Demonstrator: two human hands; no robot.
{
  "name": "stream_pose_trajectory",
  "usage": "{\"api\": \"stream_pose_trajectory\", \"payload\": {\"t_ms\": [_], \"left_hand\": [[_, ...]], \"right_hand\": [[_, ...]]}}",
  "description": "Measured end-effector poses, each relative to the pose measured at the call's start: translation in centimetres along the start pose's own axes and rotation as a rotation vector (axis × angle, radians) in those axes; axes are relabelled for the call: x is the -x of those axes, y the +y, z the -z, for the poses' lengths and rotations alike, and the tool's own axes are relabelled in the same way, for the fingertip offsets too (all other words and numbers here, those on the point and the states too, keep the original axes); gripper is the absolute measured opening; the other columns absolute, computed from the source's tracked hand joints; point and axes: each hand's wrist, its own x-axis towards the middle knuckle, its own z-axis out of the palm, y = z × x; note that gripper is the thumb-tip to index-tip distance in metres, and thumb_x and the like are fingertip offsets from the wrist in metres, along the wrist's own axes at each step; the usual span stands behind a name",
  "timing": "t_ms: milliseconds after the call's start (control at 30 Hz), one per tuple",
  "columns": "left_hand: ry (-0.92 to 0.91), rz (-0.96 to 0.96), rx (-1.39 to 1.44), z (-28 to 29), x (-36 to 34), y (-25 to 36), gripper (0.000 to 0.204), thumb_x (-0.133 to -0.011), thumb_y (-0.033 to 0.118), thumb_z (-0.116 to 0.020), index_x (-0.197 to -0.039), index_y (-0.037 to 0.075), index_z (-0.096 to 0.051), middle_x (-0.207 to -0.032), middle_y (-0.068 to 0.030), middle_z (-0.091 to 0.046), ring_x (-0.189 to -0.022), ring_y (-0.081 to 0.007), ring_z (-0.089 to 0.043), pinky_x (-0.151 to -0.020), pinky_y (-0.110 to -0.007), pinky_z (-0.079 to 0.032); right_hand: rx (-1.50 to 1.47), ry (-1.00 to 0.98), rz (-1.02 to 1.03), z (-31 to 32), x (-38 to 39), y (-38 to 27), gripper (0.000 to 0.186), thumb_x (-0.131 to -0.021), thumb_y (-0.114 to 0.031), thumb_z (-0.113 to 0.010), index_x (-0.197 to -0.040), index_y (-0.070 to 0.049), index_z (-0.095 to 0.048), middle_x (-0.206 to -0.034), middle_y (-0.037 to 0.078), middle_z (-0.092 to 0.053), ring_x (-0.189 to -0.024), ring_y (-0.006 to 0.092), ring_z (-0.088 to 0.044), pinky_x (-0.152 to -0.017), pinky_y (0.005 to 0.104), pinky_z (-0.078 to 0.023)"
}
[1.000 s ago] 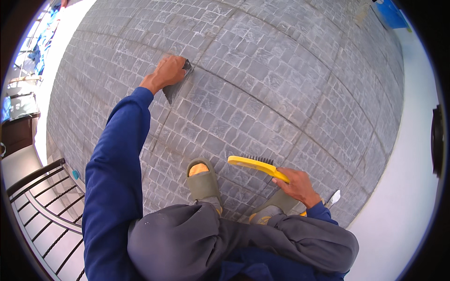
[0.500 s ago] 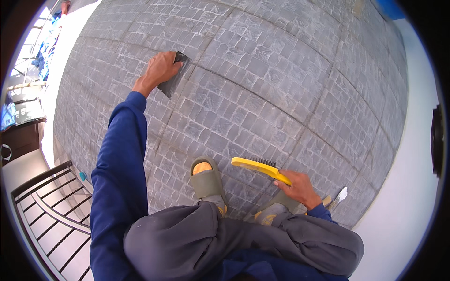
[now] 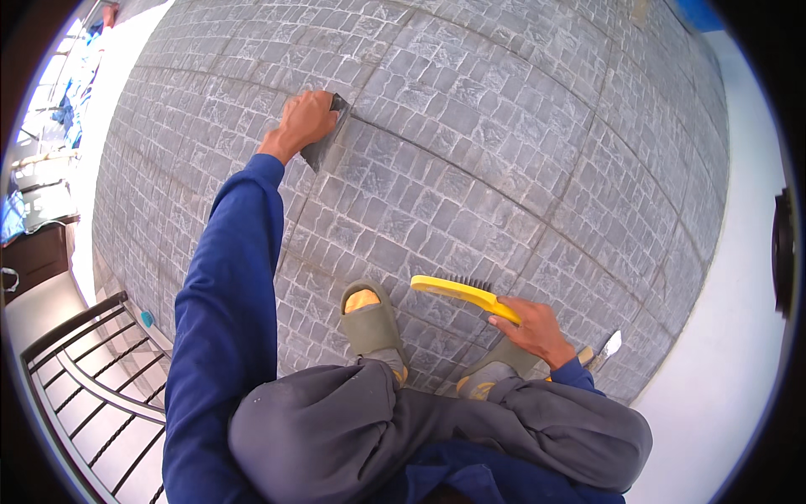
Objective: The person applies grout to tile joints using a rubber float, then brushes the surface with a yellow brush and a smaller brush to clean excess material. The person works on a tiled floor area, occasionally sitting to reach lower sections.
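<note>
My left hand [image 3: 309,120] grips a dark flat scraper blade [image 3: 324,147], which touches the grey cobble-patterned tile floor [image 3: 478,160] where two straight joint lines cross. Low at centre right, my right hand [image 3: 529,328] is closed on the handle of a yellow wire brush [image 3: 449,286], held with its dark bristles toward the top of the view. A tool with a white metal blade [image 3: 612,343] and another with a wooden part [image 3: 585,356] lie beside it on the right, partly hidden by my sleeve. My feet in olive slides [image 3: 369,332] are below me.
A white wall [image 3: 714,336] borders the floor at right, with a blue object [image 3: 697,13] at top right. At lower left are a metal railing [image 3: 84,370] and a small teal item [image 3: 147,319]. A dark wooden piece [image 3: 34,256] and bright, cluttered blue fabrics [image 3: 71,109] line the left edge.
My left hand and scraper shifted left and up, then back to the right along the floor. The brush in my right hand moved very slightly. The whole view shifted a little.
</note>
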Motion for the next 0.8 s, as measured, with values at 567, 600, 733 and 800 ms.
{"api": "stream_pose_trajectory", "payload": {"t_ms": [567, 600, 733, 800], "left_hand": [[-0.018, 0.085, 0.056, 4.1, 3.5, -1.4, 0.037, -0.084, 0.032, -0.071, -0.087, -0.004, -0.065, -0.088, -0.027, -0.067, -0.088, -0.0438, -0.066, -0.077, -0.052, -0.049], [-0.005, 0.076, 0.032, 4.1, 2.4, -1.2, 0.037, -0.084, 0.032, -0.071, -0.088, -0.004, -0.066, -0.088, -0.0268, -0.067, -0.089, -0.0438, -0.067, -0.077, -0.052, -0.05], [0.012, 0.025, 0.008, 2.2, -0.4, 0.2, 0.036, -0.084, 0.033, -0.07, -0.09, -0.003, -0.067, -0.093, -0.0264, -0.069, -0.092, -0.044, -0.066, -0.079, -0.053, -0.05], [-0.004, 0.044, 0.019, 1.3, -1.0, 0.3, 0.036, -0.085, 0.033, -0.07, -0.09, -0.002, -0.067, -0.096, -0.0264, -0.069, -0.094, -0.0439, -0.066, -0.08, -0.053, -0.05]], "right_hand": [[-0.038, -0.022, -0.002, -0.6, 0.9, -0.2, 0.041, -0.088, -0.036, -0.072, -0.112, -0.003, -0.068, -0.105, 0.015, -0.072, -0.084, 0.0347, -0.07, -0.071, 0.0404, -0.056], [-0.028, -0.041, 0.0, -0.6, 0.9, -0.2, 0.041, -0.088, -0.036, -0.072, -0.113, -0.004, -0.068, -0.105, 0.014, -0.072, -0.084, 0.0345, -0.07, -0.071, 0.0403, -0.056], [-0.009, -0.02, 0.048, -0.8, 0.9, -0.4, 0.042, -0.088, -0.037, -0.072, -0.115, -0.005, -0.068, -0.102, 0.014, -0.072, -0.083, 0.034, -0.07, -0.071, 0.0402, -0.056], [-0.019, -0.013, 0.006, -1.0, 1.1, -0.3, 0.043, -0.088, -0.037, -0.072, -0.116, -0.005, -0.067, -0.103, 0.015, -0.072, -0.083, 0.0342, -0.07, -0.071, 0.0401, -0.056]]}}
